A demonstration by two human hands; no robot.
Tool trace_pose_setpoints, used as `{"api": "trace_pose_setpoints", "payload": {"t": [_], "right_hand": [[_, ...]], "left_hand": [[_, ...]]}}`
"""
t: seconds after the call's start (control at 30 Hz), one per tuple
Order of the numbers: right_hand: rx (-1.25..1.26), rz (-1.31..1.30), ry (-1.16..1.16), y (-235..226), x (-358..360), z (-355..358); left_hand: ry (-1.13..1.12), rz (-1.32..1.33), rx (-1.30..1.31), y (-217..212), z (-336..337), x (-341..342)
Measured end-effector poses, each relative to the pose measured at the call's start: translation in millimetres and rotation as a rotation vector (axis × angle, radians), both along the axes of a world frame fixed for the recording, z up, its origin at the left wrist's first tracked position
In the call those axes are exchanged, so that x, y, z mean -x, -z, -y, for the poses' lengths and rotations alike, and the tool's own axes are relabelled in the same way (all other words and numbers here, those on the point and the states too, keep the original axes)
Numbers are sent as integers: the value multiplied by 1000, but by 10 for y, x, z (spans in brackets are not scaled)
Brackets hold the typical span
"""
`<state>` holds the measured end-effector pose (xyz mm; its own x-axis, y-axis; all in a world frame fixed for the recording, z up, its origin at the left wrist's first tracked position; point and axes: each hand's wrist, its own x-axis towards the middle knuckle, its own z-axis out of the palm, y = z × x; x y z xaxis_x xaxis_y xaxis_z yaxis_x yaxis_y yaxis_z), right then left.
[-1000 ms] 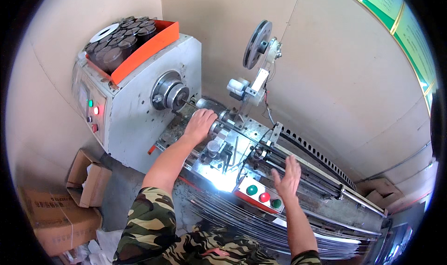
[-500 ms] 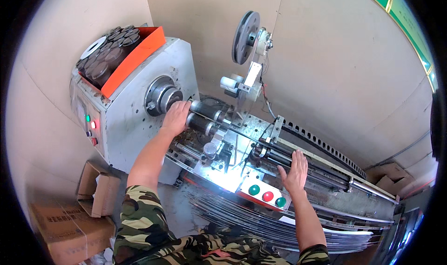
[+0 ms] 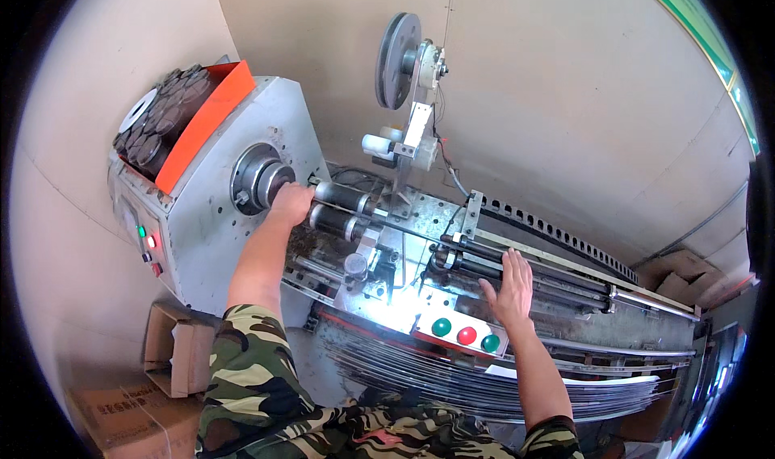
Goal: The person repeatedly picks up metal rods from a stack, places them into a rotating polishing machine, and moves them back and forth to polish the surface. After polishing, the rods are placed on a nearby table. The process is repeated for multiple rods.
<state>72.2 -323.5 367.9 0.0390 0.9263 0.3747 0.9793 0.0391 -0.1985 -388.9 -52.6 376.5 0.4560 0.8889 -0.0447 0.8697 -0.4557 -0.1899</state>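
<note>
My left hand [image 3: 291, 204] is closed at the left end of a thin metal rod [image 3: 397, 227], just beside the round steel chuck [image 3: 273, 183] of the machine. Its fingertips are partly hidden. The rod runs rightward between two black rollers [image 3: 343, 196] with pale metal ends. My right hand [image 3: 510, 293] lies palm down with fingers stretched and thumb apart, over the long dark bars [image 3: 565, 285] on the machine bed. It grips nothing.
A grey machine housing [image 3: 218, 225] carries an orange-edged tray [image 3: 206, 124] of dark round pieces. A reel [image 3: 398, 61] stands behind on an arm. Below my right hand is a button panel [image 3: 452, 330]. Many thin rods [image 3: 484, 382] lie in front; cardboard boxes [image 3: 133, 419] sit lower left.
The view has shifted, so the machine's left part sits lower and further left. My left hand's fingers have curled in at the rod's end. My right hand remains flat over the bars.
</note>
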Motion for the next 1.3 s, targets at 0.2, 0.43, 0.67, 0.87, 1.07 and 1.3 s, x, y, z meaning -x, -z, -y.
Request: {"api": "trace_pose_setpoints", "payload": {"t": [0.2, 0.43, 0.67, 0.87, 1.07, 1.3], "right_hand": [[-15, -3, 5, 22, -3, -21], [-1, -17, 16, -26, 0, -28], [-34, -11, 22, 10, 15, -40], [-40, -18, 40, 14, 57, -53], [-36, -8, 45, 1, 72, -71], [-42, -12, 63, -26, 100, -78]], "left_hand": [[42, -85, 4, -58, -34, 5], [63, -74, 2, -74, -68, 4], [90, -20, -10, 41, -161, 105], [104, -15, -18, 32, -174, 122], [100, 28, -17, 35, -185, 152], [136, 29, -14, -40, -151, 136]]}}
